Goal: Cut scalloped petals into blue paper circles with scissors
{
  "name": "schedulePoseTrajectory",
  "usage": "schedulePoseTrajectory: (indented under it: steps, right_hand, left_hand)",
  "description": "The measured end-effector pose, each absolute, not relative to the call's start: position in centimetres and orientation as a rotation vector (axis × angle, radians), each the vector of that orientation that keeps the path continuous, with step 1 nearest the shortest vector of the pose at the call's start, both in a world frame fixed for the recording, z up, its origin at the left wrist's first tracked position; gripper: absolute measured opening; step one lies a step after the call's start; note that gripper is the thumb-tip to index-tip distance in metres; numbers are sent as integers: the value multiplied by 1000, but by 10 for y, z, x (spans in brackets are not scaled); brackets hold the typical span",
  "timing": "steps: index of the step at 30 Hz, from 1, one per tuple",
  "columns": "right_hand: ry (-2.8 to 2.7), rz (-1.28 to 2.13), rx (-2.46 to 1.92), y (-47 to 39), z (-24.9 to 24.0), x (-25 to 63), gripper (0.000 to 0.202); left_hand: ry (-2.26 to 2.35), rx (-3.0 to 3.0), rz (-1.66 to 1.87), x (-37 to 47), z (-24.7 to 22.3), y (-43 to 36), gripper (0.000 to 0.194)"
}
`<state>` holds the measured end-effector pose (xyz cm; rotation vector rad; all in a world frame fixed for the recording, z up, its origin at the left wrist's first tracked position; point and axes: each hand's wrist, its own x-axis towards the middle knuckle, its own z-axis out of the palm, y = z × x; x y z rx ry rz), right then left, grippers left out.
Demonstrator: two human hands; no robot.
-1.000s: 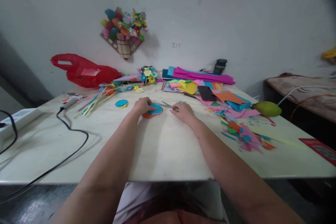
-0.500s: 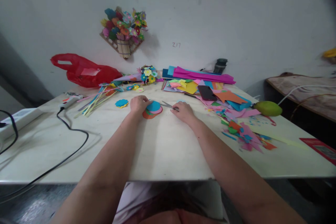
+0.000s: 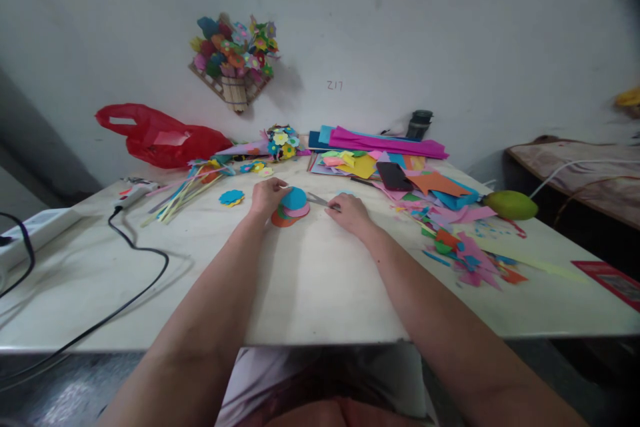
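Note:
Near the middle of the table, my left hand point(image 3: 269, 197) has its fingers closed at the left edge of a blue paper circle point(image 3: 294, 198). Under and beside that circle, pink and green pieces and an orange paper circle point(image 3: 280, 219) lie fanned out. My right hand point(image 3: 350, 212) rests on the tabletop, closed around the handles of small scissors point(image 3: 319, 199). Their blades are slightly apart and point left toward the circles. A bit of blue paper point(image 3: 345, 194) shows just behind the right hand. Scalloped blue and yellow paper shapes point(image 3: 232, 197) lie left of my left hand.
Coloured scraps point(image 3: 475, 260), a phone point(image 3: 393, 177) and a green fruit point(image 3: 511, 205) occupy the right side. Paper sheets point(image 3: 385, 145) lie at the back. Thin strips point(image 3: 187, 197), a red bag point(image 3: 163, 137) and a black cable point(image 3: 150, 250) are on the left.
The blue circle has shifted slightly up and right, showing more of the pink and green beneath. My left hand has moved slightly with it; my right hand and the scissors stay put.

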<state>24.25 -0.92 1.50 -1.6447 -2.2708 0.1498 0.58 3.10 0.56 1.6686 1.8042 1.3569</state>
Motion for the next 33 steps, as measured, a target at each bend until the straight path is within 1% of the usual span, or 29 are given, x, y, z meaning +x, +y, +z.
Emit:
schedulePoseTrajectory:
  steps: [4,8,13,17,21,23,27,31,33]
  right_hand:
    - [-2269,150,-1642,-9,15,243,22]
    - [-2254,153,-1633,-9,14,243,20]
    - [-2246,154,-1622,-8,13,243,20]
    - [-2246,156,-1624,-7,12,243,20]
    - [-2247,150,-1632,-7,13,243,20]
    - [-2248,154,-1634,-8,14,243,20]
    - [-2244,169,-1632,-9,14,243,21]
    - [-2172,199,-1604,-6,10,243,19]
    - [-2057,256,-1565,-2,7,243,18]
  left_hand:
    - [1784,1630,1344,6,7,30,15]
    - [1836,1684,1290,8,10,26,22]
    - [2029,1836,1094,10,14,21,26]
    - [2222,1932,899,12,16,19,33]
    - [2283,1990,806,14,19,15,37]
    - [2271,1991,852,14,20,13,35]
    - [2137,1965,1091,15,23,11,27]
    - [1916,1920,1308,20,24,12,24]
    - [1752,1851,1367,27,26,12,26]
